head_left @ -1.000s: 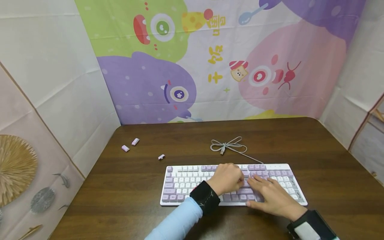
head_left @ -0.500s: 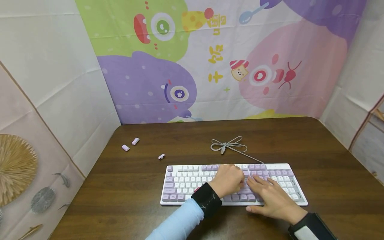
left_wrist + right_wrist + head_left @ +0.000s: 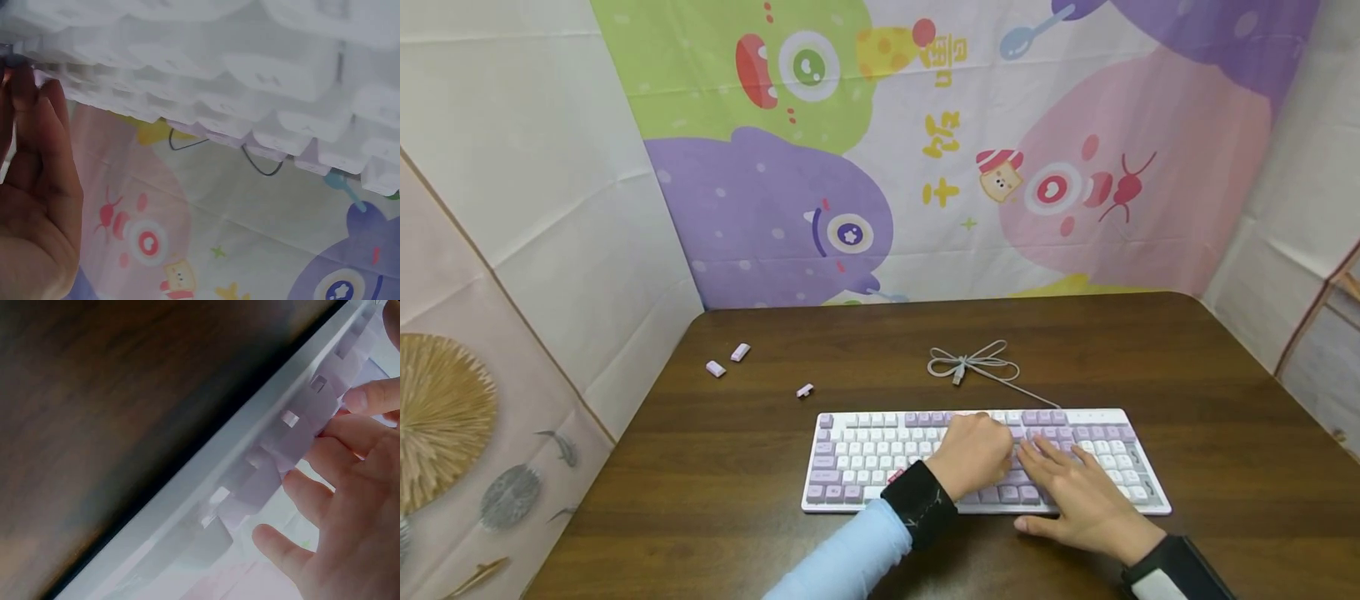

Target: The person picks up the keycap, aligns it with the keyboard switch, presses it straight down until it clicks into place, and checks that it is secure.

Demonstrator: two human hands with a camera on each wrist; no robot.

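Observation:
A white and lilac keyboard [image 3: 865,462] lies across the front of the table. Over its middle, my left hand [image 3: 970,454] has its fingers curled down at the lilac keycaps, their tips hidden in the head view. The left wrist view shows this hand [image 3: 40,181] with bent fingertips together at a key; the contact is partly cut off. My right hand [image 3: 1082,500] rests spread over the right part of the keyboard, thumb out by the front edge. In the right wrist view, its fingers [image 3: 306,494] lie loosely along the lilac keycaps [image 3: 262,481].
Loose keycaps lie at the table's left: one keycap [image 3: 716,368], another keycap [image 3: 741,352] and a third keycap [image 3: 805,390]. A tied, coiled cable [image 3: 973,363] sits behind the keyboard on the brown table [image 3: 737,467]. A cartoon cloth [image 3: 940,250] hangs behind.
My left hand has shifted very slightly right and down over the same keys. The right hand stays spread in nearly the same place. The loose keycaps have not moved.

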